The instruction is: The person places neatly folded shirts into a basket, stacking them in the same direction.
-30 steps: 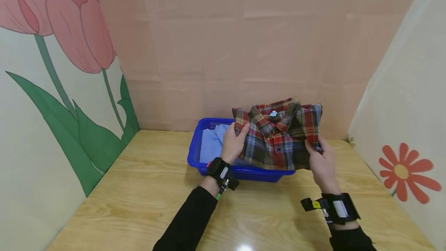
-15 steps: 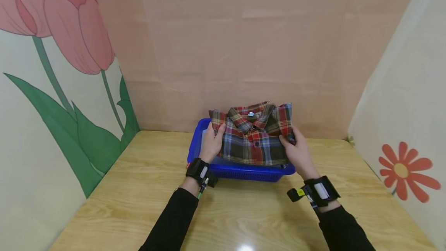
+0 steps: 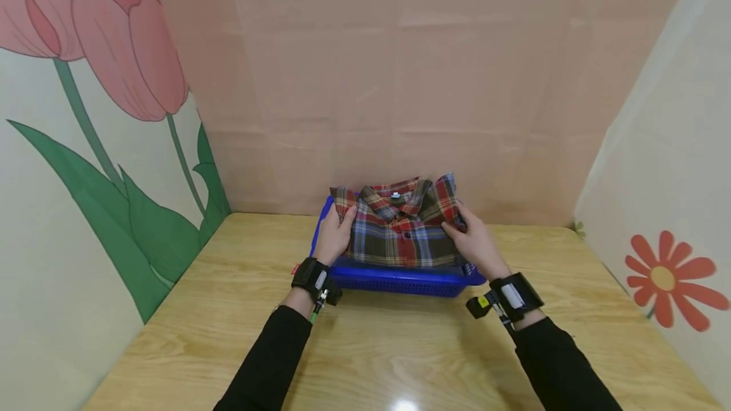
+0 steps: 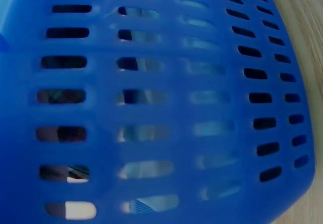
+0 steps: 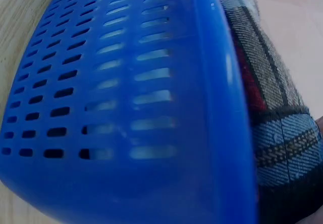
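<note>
A folded plaid shirt point(image 3: 400, 233) in red, brown and blue, collar toward the back, lies over the blue plastic basket point(image 3: 400, 283) in the head view. My left hand point(image 3: 335, 233) grips its left edge, thumb on top. On the opposite edge my right hand point(image 3: 476, 240) holds the cloth, thumb also on top. Slotted basket wall point(image 4: 166, 77) fills the left wrist view, with light blue fabric point(image 4: 149, 169) showing through the slots. The right wrist view has the shirt point(image 5: 287, 138) just past the basket's rim point(image 5: 227, 82). Most of the basket's inside is hidden under the shirt.
The basket stands on a light wooden table point(image 3: 365, 347), near its back edge. Behind rises a pinkish-brown cloth backdrop point(image 3: 388, 81). Side panels carry printed tulips point(image 3: 131, 49) on the left and a red flower point(image 3: 662, 278) on the right.
Both hands have carried the shirt left and then lower, from the basket's right side to over it. The light blue fabric, visible in the basket earlier, is now covered in the head view.
</note>
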The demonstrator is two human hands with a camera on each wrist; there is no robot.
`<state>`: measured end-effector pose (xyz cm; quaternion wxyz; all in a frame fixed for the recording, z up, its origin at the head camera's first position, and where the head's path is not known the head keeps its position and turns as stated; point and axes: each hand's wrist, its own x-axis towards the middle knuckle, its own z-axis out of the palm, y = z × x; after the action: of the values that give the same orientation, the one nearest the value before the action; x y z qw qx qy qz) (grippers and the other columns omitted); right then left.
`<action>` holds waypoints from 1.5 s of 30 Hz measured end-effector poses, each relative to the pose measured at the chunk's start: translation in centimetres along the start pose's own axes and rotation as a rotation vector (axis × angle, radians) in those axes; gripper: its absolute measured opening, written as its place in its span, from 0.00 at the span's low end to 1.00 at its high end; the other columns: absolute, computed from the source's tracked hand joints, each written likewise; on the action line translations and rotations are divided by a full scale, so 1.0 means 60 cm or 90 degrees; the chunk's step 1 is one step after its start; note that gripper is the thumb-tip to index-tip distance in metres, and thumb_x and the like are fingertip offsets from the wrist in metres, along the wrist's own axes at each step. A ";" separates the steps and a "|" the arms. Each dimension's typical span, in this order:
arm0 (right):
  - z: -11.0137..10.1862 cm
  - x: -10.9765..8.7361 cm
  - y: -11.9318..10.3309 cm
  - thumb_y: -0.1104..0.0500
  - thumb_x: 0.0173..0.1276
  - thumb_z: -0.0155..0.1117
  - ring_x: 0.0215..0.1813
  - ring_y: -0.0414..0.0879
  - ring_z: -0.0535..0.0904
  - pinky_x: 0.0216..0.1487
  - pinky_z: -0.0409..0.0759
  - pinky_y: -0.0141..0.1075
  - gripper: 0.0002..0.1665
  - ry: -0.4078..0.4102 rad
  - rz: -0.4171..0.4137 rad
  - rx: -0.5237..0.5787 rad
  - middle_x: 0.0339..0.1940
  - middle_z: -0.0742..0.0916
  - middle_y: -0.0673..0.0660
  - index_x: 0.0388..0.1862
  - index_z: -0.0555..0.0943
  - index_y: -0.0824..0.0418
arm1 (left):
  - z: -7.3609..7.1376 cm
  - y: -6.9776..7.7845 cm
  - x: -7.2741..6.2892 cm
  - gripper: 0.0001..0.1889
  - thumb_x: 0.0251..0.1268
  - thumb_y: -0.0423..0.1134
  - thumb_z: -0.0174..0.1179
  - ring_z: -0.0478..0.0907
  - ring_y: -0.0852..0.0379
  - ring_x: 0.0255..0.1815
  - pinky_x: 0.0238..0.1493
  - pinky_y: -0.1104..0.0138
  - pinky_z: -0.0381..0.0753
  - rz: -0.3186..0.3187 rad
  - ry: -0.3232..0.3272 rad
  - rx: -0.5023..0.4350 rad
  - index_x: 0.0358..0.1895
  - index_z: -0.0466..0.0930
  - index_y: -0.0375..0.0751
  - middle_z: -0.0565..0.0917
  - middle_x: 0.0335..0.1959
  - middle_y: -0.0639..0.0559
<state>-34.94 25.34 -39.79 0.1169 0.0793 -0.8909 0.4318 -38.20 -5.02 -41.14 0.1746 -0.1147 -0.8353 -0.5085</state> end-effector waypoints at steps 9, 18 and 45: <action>0.019 0.008 0.020 0.53 0.77 0.53 0.65 0.66 0.72 0.63 0.70 0.59 0.37 -0.044 -0.007 -0.052 0.68 0.73 0.71 0.79 0.55 0.58 | -0.005 -0.021 0.007 0.29 0.76 0.57 0.46 0.77 0.40 0.60 0.57 0.50 0.75 -0.058 -0.013 0.085 0.66 0.66 0.36 0.80 0.55 0.36; 0.020 0.009 0.023 0.57 0.75 0.56 0.54 0.66 0.79 0.53 0.76 0.57 0.35 -0.028 -0.044 -0.167 0.56 0.79 0.75 0.73 0.58 0.72 | -0.013 -0.005 0.010 0.24 0.76 0.51 0.50 0.81 0.38 0.51 0.49 0.51 0.78 -0.084 -0.055 0.191 0.55 0.71 0.30 0.82 0.44 0.32; 0.052 0.001 0.015 0.61 0.69 0.49 0.77 0.67 0.56 0.72 0.56 0.64 0.34 -0.035 -0.116 -0.467 0.74 0.66 0.72 0.72 0.63 0.72 | 0.009 0.003 -0.001 0.31 0.69 0.55 0.58 0.43 0.38 0.80 0.75 0.45 0.53 0.118 -0.073 0.535 0.72 0.67 0.49 0.51 0.79 0.35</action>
<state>-35.67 23.44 -42.32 0.1517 0.1223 -0.9784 0.0695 -38.19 -4.43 -41.25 0.2041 -0.1361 -0.9644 -0.0990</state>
